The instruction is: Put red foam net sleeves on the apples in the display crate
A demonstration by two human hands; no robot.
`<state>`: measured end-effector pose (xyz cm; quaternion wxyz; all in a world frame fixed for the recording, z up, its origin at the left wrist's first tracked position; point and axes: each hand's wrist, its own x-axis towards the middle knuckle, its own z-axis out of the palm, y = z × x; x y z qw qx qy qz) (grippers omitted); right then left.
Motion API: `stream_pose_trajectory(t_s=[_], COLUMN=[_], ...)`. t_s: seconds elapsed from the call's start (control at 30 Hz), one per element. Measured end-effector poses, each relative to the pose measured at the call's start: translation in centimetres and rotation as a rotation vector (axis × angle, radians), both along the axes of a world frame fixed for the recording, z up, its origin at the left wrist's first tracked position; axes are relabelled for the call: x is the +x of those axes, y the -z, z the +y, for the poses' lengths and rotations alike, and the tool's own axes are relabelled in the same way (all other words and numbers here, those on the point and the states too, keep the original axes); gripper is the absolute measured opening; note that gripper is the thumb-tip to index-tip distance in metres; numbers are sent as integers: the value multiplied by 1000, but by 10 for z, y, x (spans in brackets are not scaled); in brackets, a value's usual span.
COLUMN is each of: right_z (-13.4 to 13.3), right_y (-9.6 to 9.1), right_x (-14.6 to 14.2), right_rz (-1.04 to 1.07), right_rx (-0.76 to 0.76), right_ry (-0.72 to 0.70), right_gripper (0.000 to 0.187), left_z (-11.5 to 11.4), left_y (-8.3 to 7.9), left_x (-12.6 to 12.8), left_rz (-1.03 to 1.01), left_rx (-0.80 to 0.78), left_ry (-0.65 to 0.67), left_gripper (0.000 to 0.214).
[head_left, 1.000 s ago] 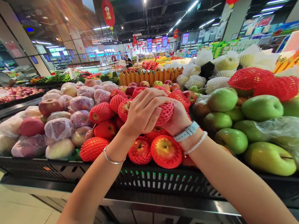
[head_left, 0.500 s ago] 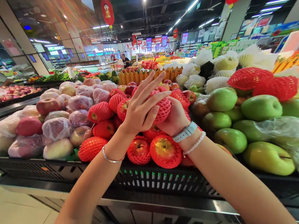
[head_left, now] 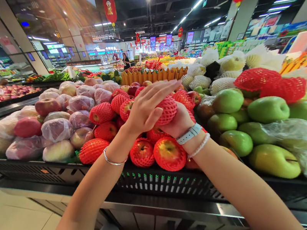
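Observation:
In the middle of the head view, my right hand (head_left: pixel 180 122) holds an apple in a red foam net (head_left: pixel 168 110) from beneath and behind. My left hand (head_left: pixel 146 107) lies flat along the near side and top of this fruit, its fingers stretched out and close together; whether the palm presses on it is hidden. Below both hands are more netted red apples (head_left: pixel 169 154), standing in a black slatted crate (head_left: pixel 171 184). A further netted apple (head_left: pixel 91 151) lies left of my left wrist.
Film-wrapped apples (head_left: pixel 57 129) are heaped at left. Large green apples (head_left: pixel 268 109) fill the right, partly under clear plastic (head_left: pixel 293 133). A low yellow fence (head_left: pixel 154 74) and white-netted fruit (head_left: pixel 201 83) stand behind. A metal ledge (head_left: pixel 156 207) runs along the front.
The fingers of my left hand have closed up and tipped to the right over the netted apple. My right hand keeps its hold, almost unmoved.

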<state>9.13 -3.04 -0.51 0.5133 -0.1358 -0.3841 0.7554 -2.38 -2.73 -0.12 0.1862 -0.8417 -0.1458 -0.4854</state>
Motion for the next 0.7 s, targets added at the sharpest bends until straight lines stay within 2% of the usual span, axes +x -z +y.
stream_pose_trajectory(t_s=[0.1, 0.2, 0.37, 0.5, 0.6, 0.7], right_z=[-1, 6, 26, 27, 20, 18], right_y=[-4, -6, -7, -9, -10, -9], right_x=[1, 7, 23, 27, 17, 6], right_rz=[157, 206, 120, 55, 3, -55], right_rx=[-148, -94, 135, 180, 144, 162], right_ry=[-118, -74, 130, 265, 265, 220], right_gripper=[35, 31, 27, 30, 33, 36], left_z=[3, 9, 25, 36, 38, 36], left_y=[-6, -9, 4, 21, 28, 29], left_x=[1, -3, -10, -1, 10, 14], left_rz=[-146, -214, -252, -167, -206, -347], left_rx=[-7, -40, -224, -253, -240, -246], left_ry=[-122, -235, -176, -246, -265, -250], left_gripper=[78, 75, 74, 80, 83, 84])
